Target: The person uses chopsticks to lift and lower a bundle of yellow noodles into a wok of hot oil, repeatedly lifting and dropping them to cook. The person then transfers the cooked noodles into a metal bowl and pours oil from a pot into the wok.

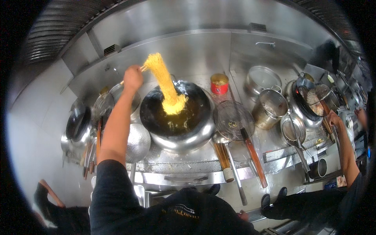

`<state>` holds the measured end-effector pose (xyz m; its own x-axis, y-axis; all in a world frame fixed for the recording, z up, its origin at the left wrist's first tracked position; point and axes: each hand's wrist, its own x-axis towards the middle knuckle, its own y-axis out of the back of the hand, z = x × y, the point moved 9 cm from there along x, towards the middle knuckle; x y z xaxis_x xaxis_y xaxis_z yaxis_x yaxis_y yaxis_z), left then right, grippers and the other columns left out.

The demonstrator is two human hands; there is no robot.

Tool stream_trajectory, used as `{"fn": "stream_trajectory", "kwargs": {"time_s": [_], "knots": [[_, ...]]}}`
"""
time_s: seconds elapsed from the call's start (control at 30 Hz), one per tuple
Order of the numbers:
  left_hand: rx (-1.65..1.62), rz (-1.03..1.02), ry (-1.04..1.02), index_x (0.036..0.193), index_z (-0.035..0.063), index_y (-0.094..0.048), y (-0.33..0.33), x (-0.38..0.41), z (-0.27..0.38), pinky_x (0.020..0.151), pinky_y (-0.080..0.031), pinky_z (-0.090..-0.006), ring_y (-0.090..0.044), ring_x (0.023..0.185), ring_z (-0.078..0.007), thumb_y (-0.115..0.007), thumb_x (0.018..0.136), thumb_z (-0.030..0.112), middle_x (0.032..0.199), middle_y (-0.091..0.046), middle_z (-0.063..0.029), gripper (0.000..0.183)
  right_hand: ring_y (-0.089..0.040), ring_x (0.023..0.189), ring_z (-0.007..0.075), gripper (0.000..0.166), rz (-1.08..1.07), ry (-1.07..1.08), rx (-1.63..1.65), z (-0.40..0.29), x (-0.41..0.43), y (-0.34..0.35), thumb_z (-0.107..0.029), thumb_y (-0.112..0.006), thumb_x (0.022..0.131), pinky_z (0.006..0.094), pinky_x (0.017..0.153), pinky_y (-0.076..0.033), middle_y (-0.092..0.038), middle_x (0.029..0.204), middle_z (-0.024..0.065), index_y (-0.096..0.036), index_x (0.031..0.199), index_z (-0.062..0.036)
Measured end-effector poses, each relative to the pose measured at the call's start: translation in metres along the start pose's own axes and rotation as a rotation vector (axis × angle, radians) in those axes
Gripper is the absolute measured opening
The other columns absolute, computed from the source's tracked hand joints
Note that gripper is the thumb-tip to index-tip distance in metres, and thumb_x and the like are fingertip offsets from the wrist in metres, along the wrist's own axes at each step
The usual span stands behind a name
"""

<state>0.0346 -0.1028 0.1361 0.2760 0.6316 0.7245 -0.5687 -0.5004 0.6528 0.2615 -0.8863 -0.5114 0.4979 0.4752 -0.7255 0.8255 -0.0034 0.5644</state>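
My left hand (133, 78) grips a pair of wooden chopsticks (144, 68) above the back left of a large black wok (149, 122). A long bundle of thin yellow noodles (164, 80) hangs from the chopsticks. Its lower end bunches up at the dark liquid (179, 126) inside the wok. Only a small part of my right hand (243, 215) shows, low beside my dark shirt; its fingers and anything in them are hidden. To the right of the wok lies a round wire-mesh skimmer (234, 120) with a few noodle scraps on it.
A perforated metal ladle (138, 143) sits left of the wok. Right of it are a bamboo brush (224, 161), a red can (219, 84) and steel pots (262, 79). At far right, a co-worker's hand (334, 118) holds a strainer over another wok (305, 102). Another person (63, 213) is at lower left.
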Motion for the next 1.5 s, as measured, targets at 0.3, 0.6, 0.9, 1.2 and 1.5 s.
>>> {"fn": "stream_trajectory", "kwargs": {"time_s": [0.3,0.6,0.9,1.2,1.5], "knots": [[0.016,0.016,-0.06,0.091,0.0025,-0.067,0.066,0.062,-0.006,0.078,-0.049,-0.0466,-0.063,0.086,-0.0402,-0.052,0.087,0.017,0.087,-0.065,-0.0228,0.021,-0.065,0.076,0.0255,0.039,0.085,0.093,0.311,-0.033,-0.044,-0.041,-0.024,-0.053,0.091,0.0377,0.05,-0.051,-0.068,0.094,0.0123,-0.049,0.125,-0.0036],[-0.014,0.033,-0.09,0.089,0.0033,-0.066,0.099,0.095,-0.019,0.077,-0.049,-0.0456,-0.063,0.086,-0.0395,-0.052,0.087,0.018,0.088,-0.066,-0.0213,0.02,-0.065,0.083,0.0284,0.048,0.185,-0.026,1.089,0.038,-0.051,-0.128,-0.038,-0.053,0.089,0.0426,0.066,-0.052,-0.066,0.102,0.0106,-0.047,0.124,-0.0062],[0.065,-0.039,-0.125,0.093,0.0037,-0.066,0.078,0.089,-0.032,0.08,-0.048,-0.0478,-0.062,0.088,-0.0401,-0.049,0.088,0.021,0.091,-0.066,-0.0216,0.024,-0.062,0.076,0.0279,0.049,0.046,-0.099,1.079,0.063,-0.062,-0.188,-0.021,-0.056,0.085,0.0436,0.06,-0.054,-0.06,0.112,0.0173,-0.044,0.131,-0.0064],[0.113,-0.062,-0.116,0.096,0.0045,-0.065,0.083,0.095,-0.032,0.082,-0.048,-0.049,-0.061,0.092,-0.0404,-0.046,0.091,0.022,0.097,-0.066,-0.0205,0.027,-0.063,0.076,0.0282,0.049,0.056,-0.281,1.111,0.039,-0.065,-0.132,-0.023,-0.055,0.086,0.0433,0.059,-0.054,-0.061,0.111,0.0171,-0.044,0.131,-0.0068],[0.033,0.019,-0.141,0.092,0.005,-0.065,0.093,0.102,-0.044,0.076,-0.048,-0.0474,-0.062,0.084,-0.0398,-0.052,0.088,0.022,0.089,-0.066,-0.0202,0.022,-0.063,0.075,0.0284,0.049,0.078,-0.36,1.177,0.039,-0.055,-0.102,-0.024,-0.054,0.087,0.043,0.058,-0.054,-0.061,0.111,0.0169,-0.043,0.132,-0.0072]]}}
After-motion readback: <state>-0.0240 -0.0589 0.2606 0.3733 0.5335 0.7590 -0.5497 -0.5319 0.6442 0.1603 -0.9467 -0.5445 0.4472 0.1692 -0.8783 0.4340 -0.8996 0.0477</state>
